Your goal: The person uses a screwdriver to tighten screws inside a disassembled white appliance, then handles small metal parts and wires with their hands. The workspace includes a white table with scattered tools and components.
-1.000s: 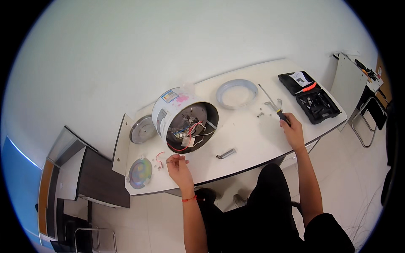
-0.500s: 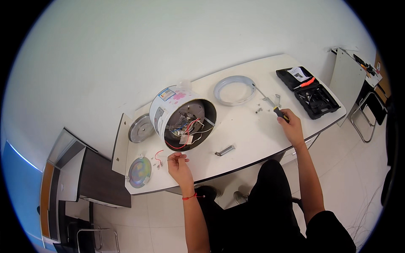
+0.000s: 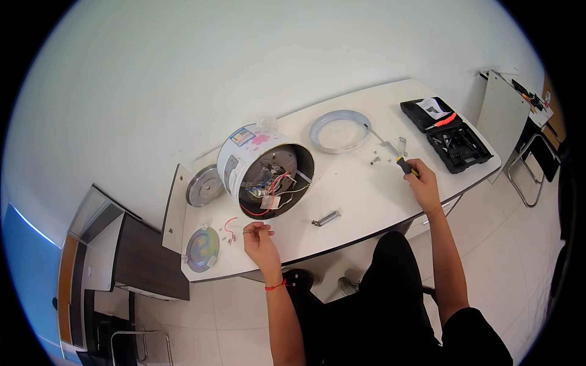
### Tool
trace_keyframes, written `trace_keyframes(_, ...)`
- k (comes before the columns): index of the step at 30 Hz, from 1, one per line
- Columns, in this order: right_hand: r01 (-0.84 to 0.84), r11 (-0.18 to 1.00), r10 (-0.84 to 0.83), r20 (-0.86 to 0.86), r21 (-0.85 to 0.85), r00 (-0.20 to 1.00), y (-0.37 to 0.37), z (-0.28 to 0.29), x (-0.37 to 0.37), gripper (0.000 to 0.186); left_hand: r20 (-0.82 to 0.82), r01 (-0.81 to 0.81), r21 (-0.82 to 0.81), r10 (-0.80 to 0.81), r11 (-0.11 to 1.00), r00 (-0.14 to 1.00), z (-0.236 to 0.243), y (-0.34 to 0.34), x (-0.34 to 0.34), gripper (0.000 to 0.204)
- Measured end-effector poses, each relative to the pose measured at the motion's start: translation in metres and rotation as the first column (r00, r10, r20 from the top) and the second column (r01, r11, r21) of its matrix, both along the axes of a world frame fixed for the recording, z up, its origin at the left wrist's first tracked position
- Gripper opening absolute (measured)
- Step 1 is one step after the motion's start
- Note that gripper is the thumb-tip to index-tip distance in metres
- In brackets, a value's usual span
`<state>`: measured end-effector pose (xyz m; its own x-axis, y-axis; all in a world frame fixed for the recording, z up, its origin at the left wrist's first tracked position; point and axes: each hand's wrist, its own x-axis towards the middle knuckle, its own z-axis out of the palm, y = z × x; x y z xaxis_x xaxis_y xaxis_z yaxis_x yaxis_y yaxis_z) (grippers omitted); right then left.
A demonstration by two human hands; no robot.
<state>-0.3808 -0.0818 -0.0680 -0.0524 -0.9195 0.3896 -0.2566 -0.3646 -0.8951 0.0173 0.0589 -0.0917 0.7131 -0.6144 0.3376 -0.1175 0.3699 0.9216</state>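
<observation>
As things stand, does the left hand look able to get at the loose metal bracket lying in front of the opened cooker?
Probably yes. The left hand rests on the table, and only bare tabletop lies between it and the metal bracket; the cooker sits behind that path.

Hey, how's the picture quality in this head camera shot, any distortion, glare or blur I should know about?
Head view: strong fisheye, so the white table edge bows and black corners ring the frame; lighting is even and soft, with only faint shadows under the tipped cooker body; no harsh glare; the left hand and right hand look reasonably sharp, though small screws are too tiny to resolve.
</observation>
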Motion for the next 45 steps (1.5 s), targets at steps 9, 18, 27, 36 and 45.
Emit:
trace_keyframes(9,-0.049,0.997,0.044,-0.075,-0.058,0.996,0.005,0.002,0.004,0.028,0.150,0.129,0.144,-0.151,0.981,0.977,-0.002,0.002,0.001,0.008)
trace_keyframes(18,-0.141,0.976,0.087,-0.299,-0.166,0.950,0.016,0.019,0.006,0.032,0.459,-0.243,0.086,0.178,0.966,0.871,0.008,0.009,0.001,0.013)
trace_keyframes(27,-0.198,0.972,0.140,-0.365,-0.126,0.920,0.020,0.023,0.009,0.030,0.848,-0.701,0.079,0.322,0.709,0.421,0.019,0.039,0.058,0.024)
trace_keyframes(36,-0.212,0.964,0.110,-0.484,-0.161,0.868,0.020,0.022,0.012,0.028,0.826,-0.665,0.151,0.276,0.731,0.491,0.002,0.039,0.068,0.019)
trace_keyframes(45,-0.208,0.967,0.122,-0.449,-0.148,0.885,0.019,0.020,0.011,0.028,0.857,-0.686,0.136,0.263,0.715,0.444,0.004,0.038,0.065,0.029)
